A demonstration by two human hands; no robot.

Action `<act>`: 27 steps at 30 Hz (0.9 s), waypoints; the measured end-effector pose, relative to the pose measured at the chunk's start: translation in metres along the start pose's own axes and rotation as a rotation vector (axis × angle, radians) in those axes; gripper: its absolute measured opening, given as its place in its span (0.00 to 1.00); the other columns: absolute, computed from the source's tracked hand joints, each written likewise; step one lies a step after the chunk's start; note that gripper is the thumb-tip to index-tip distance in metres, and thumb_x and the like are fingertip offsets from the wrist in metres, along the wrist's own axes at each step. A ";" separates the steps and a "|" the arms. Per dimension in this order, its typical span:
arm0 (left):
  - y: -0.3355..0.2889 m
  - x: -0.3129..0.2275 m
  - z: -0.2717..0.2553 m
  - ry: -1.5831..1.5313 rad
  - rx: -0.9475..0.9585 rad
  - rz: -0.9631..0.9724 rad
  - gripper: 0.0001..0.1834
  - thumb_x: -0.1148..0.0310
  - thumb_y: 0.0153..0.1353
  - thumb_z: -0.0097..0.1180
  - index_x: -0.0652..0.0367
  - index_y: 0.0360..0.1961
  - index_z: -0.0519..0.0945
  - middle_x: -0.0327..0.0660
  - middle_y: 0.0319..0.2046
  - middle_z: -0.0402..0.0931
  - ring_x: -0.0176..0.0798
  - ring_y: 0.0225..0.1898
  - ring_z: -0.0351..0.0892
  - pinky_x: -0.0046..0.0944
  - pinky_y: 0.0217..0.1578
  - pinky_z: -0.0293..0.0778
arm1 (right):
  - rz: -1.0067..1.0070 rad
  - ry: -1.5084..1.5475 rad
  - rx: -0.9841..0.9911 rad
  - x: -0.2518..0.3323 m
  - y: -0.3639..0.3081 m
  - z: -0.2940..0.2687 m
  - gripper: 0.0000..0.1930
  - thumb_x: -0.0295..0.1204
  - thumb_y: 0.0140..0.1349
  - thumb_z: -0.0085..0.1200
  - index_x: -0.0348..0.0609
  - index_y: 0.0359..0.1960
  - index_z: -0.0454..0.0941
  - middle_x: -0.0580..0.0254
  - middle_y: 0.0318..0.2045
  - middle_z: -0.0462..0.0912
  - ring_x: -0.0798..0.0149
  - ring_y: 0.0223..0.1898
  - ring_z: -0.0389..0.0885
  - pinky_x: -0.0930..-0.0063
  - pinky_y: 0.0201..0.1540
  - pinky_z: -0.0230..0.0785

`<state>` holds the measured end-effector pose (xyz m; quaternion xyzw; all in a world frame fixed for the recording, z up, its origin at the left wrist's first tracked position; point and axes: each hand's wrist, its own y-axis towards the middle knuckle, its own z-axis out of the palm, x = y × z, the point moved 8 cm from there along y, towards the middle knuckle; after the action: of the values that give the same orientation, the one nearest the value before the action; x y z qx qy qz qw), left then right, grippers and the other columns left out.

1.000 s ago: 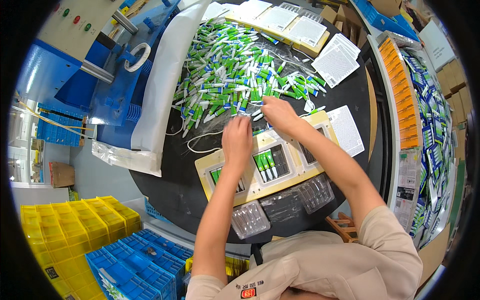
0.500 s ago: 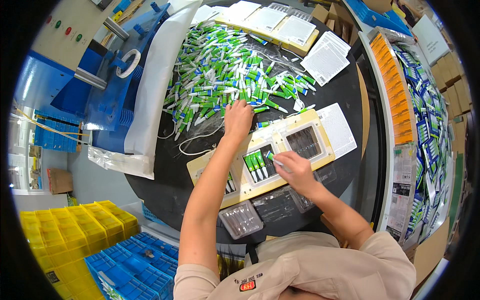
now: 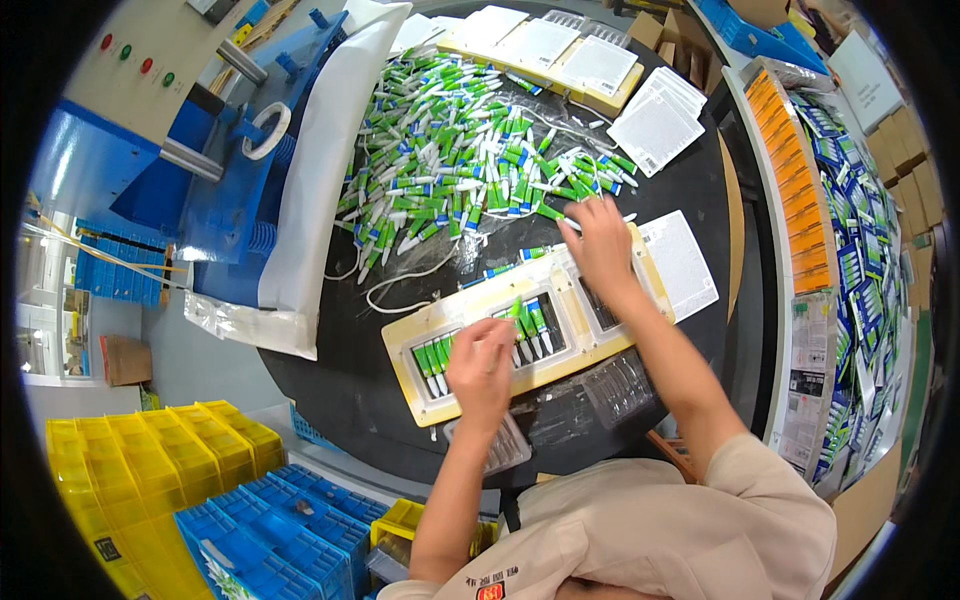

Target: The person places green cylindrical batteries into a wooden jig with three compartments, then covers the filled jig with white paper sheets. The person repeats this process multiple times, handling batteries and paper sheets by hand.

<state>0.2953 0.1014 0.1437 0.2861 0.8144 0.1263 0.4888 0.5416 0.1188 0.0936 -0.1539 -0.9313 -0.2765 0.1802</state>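
Small green tubes with white caps (image 3: 440, 180) lie in a big loose pile on the round black table. In front of me is a pale yellow tray frame (image 3: 470, 408) with clear plastic blister trays set in it, and several tubes (image 3: 430, 358) stand in a row in its left opening. My left hand (image 3: 482, 372) is over that opening, its fingers closed round a green tube (image 3: 517, 308). Fingers bent, my right hand (image 3: 603, 250) reaches past the frame's right part to the pile's near edge and pinches the white-capped end of a green tube (image 3: 548, 212).
White printed cards (image 3: 655, 125) lie at the far right, beside a second yellow frame (image 3: 600, 95). A blue press machine (image 3: 230, 200) stands at left. Clear blister trays (image 3: 618, 388) lie near the table's front edge. Yellow crates (image 3: 160, 450) and blue crates (image 3: 290, 520) sit lower left.
My left hand has come back from the pile to the frame's left opening. My right hand has gone from the frame out to the pile. More tubes show in the frame.
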 end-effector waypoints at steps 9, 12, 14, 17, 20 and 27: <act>-0.036 -0.032 0.061 0.405 0.209 0.405 0.17 0.74 0.58 0.58 0.61 0.49 0.85 0.42 0.48 0.84 0.41 0.50 0.84 0.46 0.56 0.75 | -0.051 0.125 0.148 -0.033 0.024 -0.016 0.10 0.32 0.65 0.60 0.39 0.43 0.85 0.51 0.37 0.81 0.47 0.40 0.80 0.57 0.44 0.73; -0.040 -0.028 0.068 0.438 0.226 0.399 0.15 0.74 0.59 0.58 0.62 0.48 0.85 0.43 0.48 0.84 0.40 0.50 0.83 0.45 0.58 0.73 | 0.071 0.272 0.190 -0.032 -0.027 -0.054 0.09 0.25 0.65 0.58 0.36 0.45 0.83 0.51 0.37 0.80 0.48 0.39 0.81 0.61 0.42 0.74; -0.040 -0.028 0.068 0.421 0.195 0.404 0.15 0.74 0.58 0.60 0.61 0.48 0.85 0.41 0.46 0.85 0.40 0.47 0.84 0.45 0.56 0.75 | 0.120 0.294 0.169 -0.029 -0.059 -0.072 0.10 0.21 0.63 0.60 0.35 0.46 0.83 0.51 0.36 0.80 0.51 0.37 0.83 0.63 0.39 0.75; -0.038 -0.027 0.064 0.380 0.122 0.411 0.14 0.72 0.58 0.65 0.60 0.46 0.85 0.39 0.42 0.85 0.40 0.41 0.84 0.44 0.51 0.76 | 0.179 0.292 0.094 -0.028 -0.091 -0.084 0.10 0.20 0.61 0.62 0.35 0.45 0.83 0.52 0.36 0.81 0.53 0.35 0.83 0.64 0.36 0.76; -0.035 -0.026 0.060 0.391 0.038 0.412 0.13 0.69 0.56 0.71 0.59 0.42 0.86 0.37 0.37 0.84 0.40 0.36 0.83 0.42 0.45 0.76 | 0.111 0.239 0.009 -0.021 -0.104 -0.087 0.10 0.20 0.58 0.64 0.35 0.43 0.83 0.53 0.35 0.81 0.53 0.35 0.83 0.64 0.36 0.76; -0.040 -0.023 0.073 0.448 0.035 0.366 0.13 0.63 0.56 0.72 0.59 0.38 0.85 0.37 0.36 0.84 0.38 0.38 0.83 0.42 0.44 0.75 | -0.010 0.134 -0.078 0.002 -0.105 -0.061 0.11 0.21 0.55 0.67 0.36 0.40 0.84 0.56 0.34 0.82 0.53 0.36 0.83 0.63 0.38 0.77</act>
<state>0.3538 0.0504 0.1053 0.4017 0.8389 0.2586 0.2607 0.5147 0.0001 0.0940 -0.1374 -0.9064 -0.3233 0.2345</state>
